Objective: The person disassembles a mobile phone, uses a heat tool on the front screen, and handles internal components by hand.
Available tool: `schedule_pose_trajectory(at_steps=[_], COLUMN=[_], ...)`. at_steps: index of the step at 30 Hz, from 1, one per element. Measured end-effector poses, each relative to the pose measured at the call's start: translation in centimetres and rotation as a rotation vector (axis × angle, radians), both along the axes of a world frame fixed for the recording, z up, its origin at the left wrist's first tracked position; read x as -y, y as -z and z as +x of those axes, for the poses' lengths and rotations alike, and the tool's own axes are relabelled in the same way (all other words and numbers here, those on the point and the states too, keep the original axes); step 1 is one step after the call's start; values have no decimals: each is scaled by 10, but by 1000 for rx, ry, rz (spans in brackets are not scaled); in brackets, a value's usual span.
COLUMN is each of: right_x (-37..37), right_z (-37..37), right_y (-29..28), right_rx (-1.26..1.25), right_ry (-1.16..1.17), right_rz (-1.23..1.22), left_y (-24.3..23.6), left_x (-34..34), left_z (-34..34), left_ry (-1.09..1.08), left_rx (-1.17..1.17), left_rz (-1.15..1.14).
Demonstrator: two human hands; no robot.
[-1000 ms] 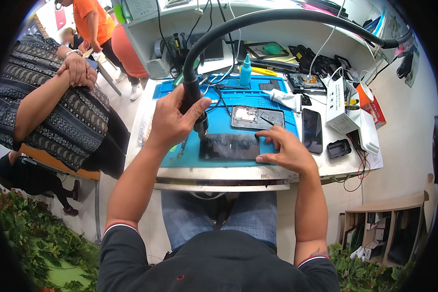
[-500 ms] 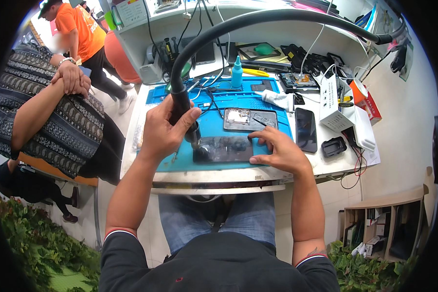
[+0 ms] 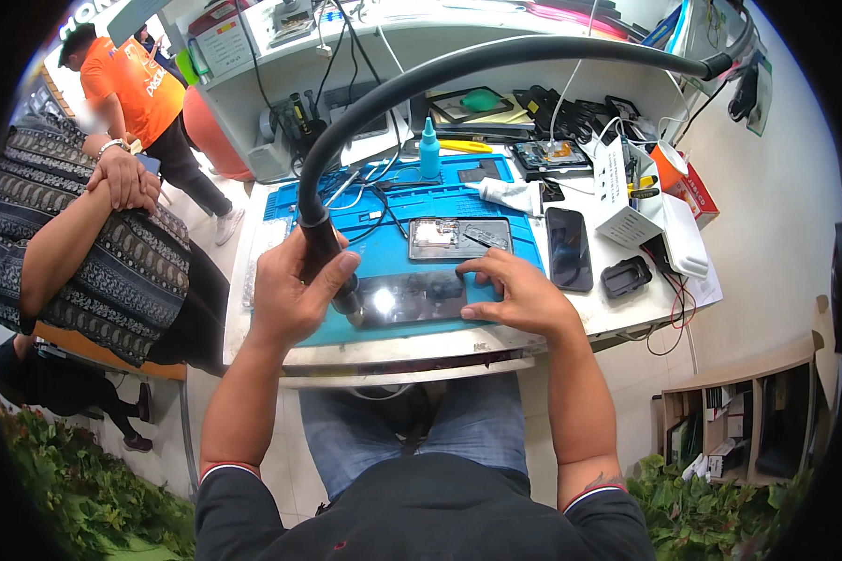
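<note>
From the head view I see my left hand [image 3: 295,294] wrapped tight around the black handle of a hot-air nozzle [image 3: 332,271], whose thick black hose [image 3: 496,58] arcs up and over the bench to the right. The nozzle tip points down at the left end of a dark phone panel [image 3: 412,299] lying flat on the blue work mat [image 3: 421,201] at the near edge. My right hand [image 3: 519,294] lies half-spread, fingers pressing the panel's right end, gripping nothing. Just behind the panel lies an opened phone body [image 3: 458,237]; to its right a black phone [image 3: 568,248]. A blue-capped bottle [image 3: 428,151] stands at the mat's back. A person in a patterned top [image 3: 103,252] sits to my left.
</note>
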State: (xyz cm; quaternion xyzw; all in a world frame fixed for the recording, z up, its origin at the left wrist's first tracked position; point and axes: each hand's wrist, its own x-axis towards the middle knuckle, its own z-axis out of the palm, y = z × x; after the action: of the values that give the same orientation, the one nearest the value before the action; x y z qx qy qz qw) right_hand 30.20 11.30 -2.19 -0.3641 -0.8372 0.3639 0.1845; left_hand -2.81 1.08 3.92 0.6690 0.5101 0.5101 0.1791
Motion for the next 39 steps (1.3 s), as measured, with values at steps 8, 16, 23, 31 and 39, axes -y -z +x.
schedule_pose_trajectory(at_steps=[8, 16, 23, 31, 39], right_x=[3, 3, 4, 2, 6], right_z=[-2, 1, -2, -1, -4], right_y=[-4, -4, -4, 4, -7], right_rx=[15, 28, 43, 29, 72], right_ry=[11, 14, 7, 32, 29], right_rz=[-12, -11, 4, 7, 17], left_y=[-2, -3, -1, 1, 0], left_x=[-37, -4, -29, -17, -8], left_z=[-8, 2, -8, -5, 3], left_ry=[-89, -16, -79, -28, -51], left_rx=[-1, -43, -13, 10, 4], left_rz=[12, -1, 33, -1, 36])
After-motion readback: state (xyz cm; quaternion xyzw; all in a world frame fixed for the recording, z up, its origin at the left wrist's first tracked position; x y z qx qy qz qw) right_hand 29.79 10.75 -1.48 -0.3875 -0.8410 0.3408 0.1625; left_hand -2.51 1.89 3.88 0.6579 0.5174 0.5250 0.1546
